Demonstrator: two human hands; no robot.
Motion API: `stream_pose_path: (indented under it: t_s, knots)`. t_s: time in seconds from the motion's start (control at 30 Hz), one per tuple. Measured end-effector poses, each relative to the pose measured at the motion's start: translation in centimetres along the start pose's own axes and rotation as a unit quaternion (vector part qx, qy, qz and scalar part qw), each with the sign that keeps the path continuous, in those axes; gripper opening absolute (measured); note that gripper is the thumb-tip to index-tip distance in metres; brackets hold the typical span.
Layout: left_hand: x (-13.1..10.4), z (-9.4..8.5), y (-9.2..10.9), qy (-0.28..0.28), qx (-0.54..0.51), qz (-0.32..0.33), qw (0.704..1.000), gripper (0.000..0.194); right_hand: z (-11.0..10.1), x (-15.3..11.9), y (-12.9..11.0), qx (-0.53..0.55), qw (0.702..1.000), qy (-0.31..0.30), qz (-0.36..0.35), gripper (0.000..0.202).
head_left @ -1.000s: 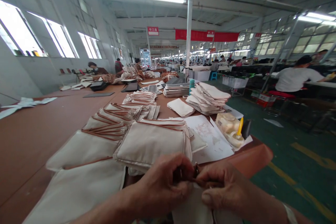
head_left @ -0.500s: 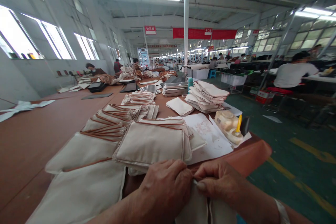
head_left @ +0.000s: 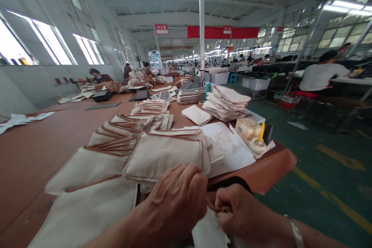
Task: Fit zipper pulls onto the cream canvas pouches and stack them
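Both hands are at the bottom of the view, over a cream fabric piece (head_left: 207, 229) with brown trim. My left hand (head_left: 180, 197) is closed at the piece's upper left; its fingertips are hidden behind the knuckles. Close beside it, my right hand (head_left: 236, 207) has its fingers curled and pinched on the brown strip (head_left: 213, 204) at the piece's top edge. Just beyond my left hand lies a pile of cream padded pieces (head_left: 165, 155). More cream pieces with brown edges (head_left: 93, 205) overlap to the left.
A brown tabletop (head_left: 26, 155) stretches left and away. White paper (head_left: 229, 147), a glue container (head_left: 250, 128) with a yellow-handled tool (head_left: 261, 131), and a stack of cream pieces (head_left: 226, 102) are on the right. A person in a white shirt (head_left: 319, 75) sits far right.
My right hand has turned into a tighter curl and sits slightly lower, with the brown strip now showing between the hands. My left hand has shifted slightly left and up. The view has moved slightly.
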State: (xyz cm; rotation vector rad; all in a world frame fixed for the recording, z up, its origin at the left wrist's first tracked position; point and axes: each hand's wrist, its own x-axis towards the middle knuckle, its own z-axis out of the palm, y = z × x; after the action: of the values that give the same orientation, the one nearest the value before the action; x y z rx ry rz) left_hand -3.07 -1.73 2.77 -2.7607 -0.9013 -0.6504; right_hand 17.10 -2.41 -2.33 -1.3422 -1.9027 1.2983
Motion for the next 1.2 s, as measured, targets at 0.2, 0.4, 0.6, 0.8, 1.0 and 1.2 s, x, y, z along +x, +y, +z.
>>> stream_pose_path:
  t_s: [0.2,0.4,0.6,0.8,1.0,1.2]
  knots:
    - [0.3,1.1,-0.4,-0.149,-0.125,-0.004,0.981,0.016,-2.1,-0.2,0.4,0.147,0.986,-0.077,-0.015,0.004]
    - [0.8,1.5,-0.2,-0.172,-0.177,-0.010,0.969,0.021,-1.9,-0.1,0.5,0.138,0.988,-0.075,-0.013,0.005]
    - [0.8,1.6,0.2,-0.184,-0.205,-0.076,0.958,0.017,-1.7,-0.1,0.0,0.092,0.994,-0.053,-0.007,0.004]
    - [1.0,1.4,1.3,-0.304,-0.039,0.007,0.952,0.019,-1.3,-0.1,0.1,0.060,0.996,-0.062,0.002,0.006]
    - [0.0,2.2,1.6,-0.273,0.004,-0.009,0.962,0.014,-1.0,-0.2,-0.2,0.072,0.995,-0.064,-0.019,0.005]
    - [-0.6,2.8,0.9,-0.263,0.003,-0.015,0.965,0.007,-1.3,-0.6,0.7,0.204,0.974,-0.097,-0.026,0.015]
